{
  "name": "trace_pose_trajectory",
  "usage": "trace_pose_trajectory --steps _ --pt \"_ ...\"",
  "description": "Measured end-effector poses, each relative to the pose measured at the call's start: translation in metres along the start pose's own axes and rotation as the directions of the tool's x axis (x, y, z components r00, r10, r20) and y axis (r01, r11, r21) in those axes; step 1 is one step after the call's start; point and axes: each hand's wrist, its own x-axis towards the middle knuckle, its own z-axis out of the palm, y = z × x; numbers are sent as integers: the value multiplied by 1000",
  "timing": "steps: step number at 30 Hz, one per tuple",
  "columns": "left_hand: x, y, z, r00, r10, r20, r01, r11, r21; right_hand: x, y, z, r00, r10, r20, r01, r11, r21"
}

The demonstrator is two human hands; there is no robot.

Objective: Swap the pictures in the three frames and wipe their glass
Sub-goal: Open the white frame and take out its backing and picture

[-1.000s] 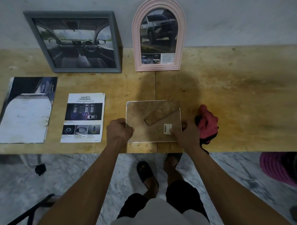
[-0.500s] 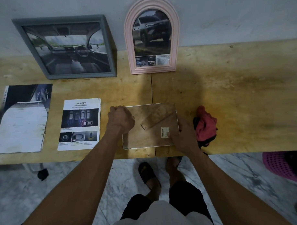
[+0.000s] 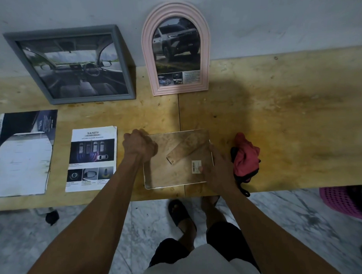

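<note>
A small frame (image 3: pixel 170 173) lies face down near the front edge of the wooden table (image 3: pixel 279 130), brown backing board and stand up. My left hand (image 3: pixel 139 145) grips its upper left corner with curled fingers. My right hand (image 3: pixel 218 169) clasps its right edge, thumb on the barcode sticker. A grey square frame (image 3: pixel 71 65) with a car-interior picture and a pink arched frame (image 3: pixel 176 48) with a truck picture lean against the wall. Two loose pictures lie at the left: a safety sheet (image 3: pixel 92 160) and a dark car print (image 3: pixel 21 151). A red cloth (image 3: pixel 246 157) sits right of the small frame.
The grey wall runs along the back of the table. A pink basket (image 3: pixel 344 202) stands on the marble floor at the right. My feet in sandals are under the table's front edge.
My left hand slid from the frame's lower left corner up to its upper left corner. My right hand stayed on the right edge. The view shifted slightly.
</note>
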Motion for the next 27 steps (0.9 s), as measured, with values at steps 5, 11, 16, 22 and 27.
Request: trace_pose_trajectory --steps 5,11,16,22,27 --pt "-7 -1 0 995 -91 44 99 962 -255 0 -2 -1 1000 14 11 -14 1000 -20" --pt "-38 -24 11 990 -142 18 141 951 -275 1 1 -2 1000 -17 4 18 999 -43" --pt "-70 -35 21 994 -111 14 111 983 -144 0 0 -3 1000 -13 7 14 999 -41" --pt "-64 -25 17 991 -136 21 137 985 -106 -1 -4 -8 997 -28 69 29 999 -22" --pt "-58 -23 10 992 -106 63 110 992 -60 -3 -4 -14 989 -135 64 131 990 56"
